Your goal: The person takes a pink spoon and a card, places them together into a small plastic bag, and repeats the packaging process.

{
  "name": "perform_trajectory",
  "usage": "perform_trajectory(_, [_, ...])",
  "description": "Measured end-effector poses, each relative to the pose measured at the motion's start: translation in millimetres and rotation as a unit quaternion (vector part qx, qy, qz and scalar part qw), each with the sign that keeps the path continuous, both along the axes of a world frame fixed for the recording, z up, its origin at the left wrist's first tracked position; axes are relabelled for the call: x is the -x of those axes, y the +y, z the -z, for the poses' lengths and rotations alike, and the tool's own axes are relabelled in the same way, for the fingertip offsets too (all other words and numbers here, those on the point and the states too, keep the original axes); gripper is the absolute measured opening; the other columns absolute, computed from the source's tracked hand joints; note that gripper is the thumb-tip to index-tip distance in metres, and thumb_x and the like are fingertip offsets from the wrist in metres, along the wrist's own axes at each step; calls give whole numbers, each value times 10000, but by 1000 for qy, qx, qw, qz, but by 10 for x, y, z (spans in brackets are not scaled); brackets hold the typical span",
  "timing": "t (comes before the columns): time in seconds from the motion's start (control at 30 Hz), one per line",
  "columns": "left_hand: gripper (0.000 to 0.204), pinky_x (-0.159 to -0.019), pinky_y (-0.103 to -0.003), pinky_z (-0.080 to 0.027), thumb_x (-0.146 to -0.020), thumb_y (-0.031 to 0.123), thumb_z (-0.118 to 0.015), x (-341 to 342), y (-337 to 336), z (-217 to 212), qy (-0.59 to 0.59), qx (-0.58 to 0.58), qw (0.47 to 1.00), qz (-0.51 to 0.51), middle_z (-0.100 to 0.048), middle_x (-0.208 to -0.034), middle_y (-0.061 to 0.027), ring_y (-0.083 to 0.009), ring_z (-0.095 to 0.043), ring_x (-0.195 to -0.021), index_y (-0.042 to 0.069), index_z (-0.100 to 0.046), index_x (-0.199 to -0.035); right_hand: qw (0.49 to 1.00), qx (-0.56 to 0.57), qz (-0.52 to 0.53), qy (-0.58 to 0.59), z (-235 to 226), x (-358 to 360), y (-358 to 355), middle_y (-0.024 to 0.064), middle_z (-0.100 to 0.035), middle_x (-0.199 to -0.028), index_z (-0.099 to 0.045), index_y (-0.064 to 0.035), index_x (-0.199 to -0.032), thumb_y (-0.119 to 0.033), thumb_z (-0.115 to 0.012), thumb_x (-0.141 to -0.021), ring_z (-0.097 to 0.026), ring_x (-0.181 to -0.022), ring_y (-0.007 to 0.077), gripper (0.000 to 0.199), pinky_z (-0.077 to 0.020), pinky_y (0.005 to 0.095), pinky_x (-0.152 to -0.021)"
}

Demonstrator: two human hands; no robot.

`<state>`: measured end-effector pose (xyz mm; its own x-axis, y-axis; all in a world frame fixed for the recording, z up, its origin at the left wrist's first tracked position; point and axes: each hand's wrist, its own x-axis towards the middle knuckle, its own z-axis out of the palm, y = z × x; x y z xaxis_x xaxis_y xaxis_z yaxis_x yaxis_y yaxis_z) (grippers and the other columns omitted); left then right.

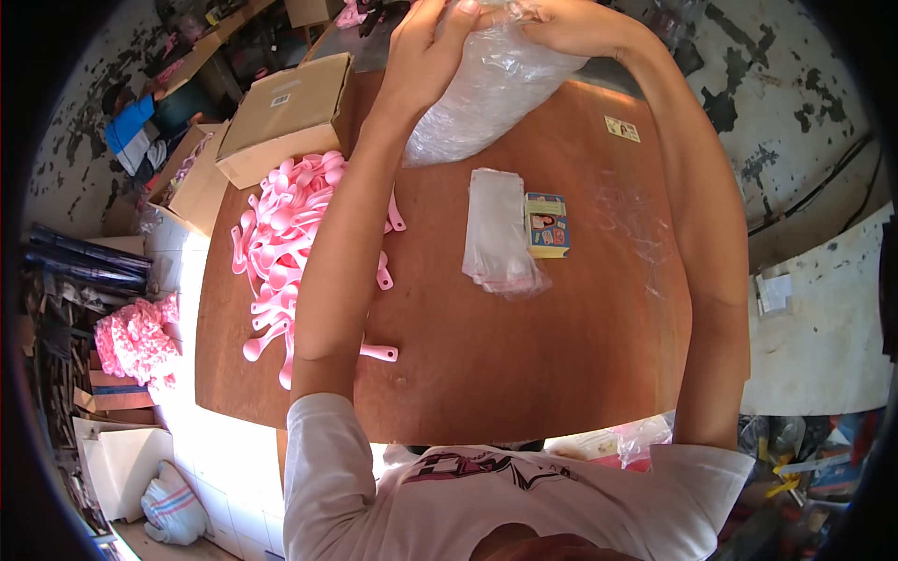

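The bulky clear plastic bag (491, 89) was grasped at its upper end by both hands, the left hand (426, 56) clenched on its near-left flank with the fingers curled over the top, the right hand (571, 28) closed on the gathered film at about one o'clock from it; the bag was held raised over the far edge of the brown table (524, 365), at twelve o'clock in the view; its contents could not be made out through the crinkled film. For a bag so held, it was judged that the mouth would best be kept pinched and its weight borne from the side, so that nothing was spilled over the pile of pink spoons (285, 238) lying at nine o'clock. Both forearms were stretched forward and upward from the lower edge, elbows bent outward, wrists flexed inward toward each other; a stack of small clear sleeves (496, 234) and a small printed box (547, 224) lay untouched near the table's middle.
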<state>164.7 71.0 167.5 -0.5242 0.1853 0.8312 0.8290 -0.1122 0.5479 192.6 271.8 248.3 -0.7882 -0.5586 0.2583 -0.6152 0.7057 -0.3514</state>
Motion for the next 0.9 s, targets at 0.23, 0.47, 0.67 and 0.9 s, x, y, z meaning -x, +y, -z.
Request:
perform_trajectory(0.23, [221,-833,-312,-503,-976,79,-526,205,69,65,38,-73,996,-38,-688,-987,-99,-189,-636,-922,-69,-665,-1062,966,-248,15,65,-22,292,-267,270,-673,-930,-656,12,-946,-79,-547,-843,-677,-860,345,175,-522,459,-765])
perform_trajectory(0.47, [216,-694,-250,-466,-980,64,-496,155,166,80,37,-163,984,-64,-643,-876,-29,-93,-568,-770,-38,-683,-1016,972,-201,-118,34,109,555,-384,254,-694,-954,-686,26,-943,-112,-543,-835,-683,-892,349,226,-525,450,-787])
perform_trajectory(0.67, [245,-840,-275,-490,-1021,91,-493,-10,281,144,-16,-204,979,5,-681,-1016,-46,-118,-607,-936,-46,-682,-1096,975,-200,-30,94,436,926,-386,251,-700,-970,-703,0,-943,-120,-553,-782,-680,-908,343,251,-519,456,-809])
perform_trajectory(0.9, [314,-964,-302,-473,-997,146,-611,-36,106,89,24,-159,985,56,-671,-1116,-75,-163,-608,-1087,-37,-634,-1250,952,-269,61,136,202,554,-570,255,-686,-921,-690,-37,-891,-176,-580,-777,-675,-860,317,211,-515,450,-752])
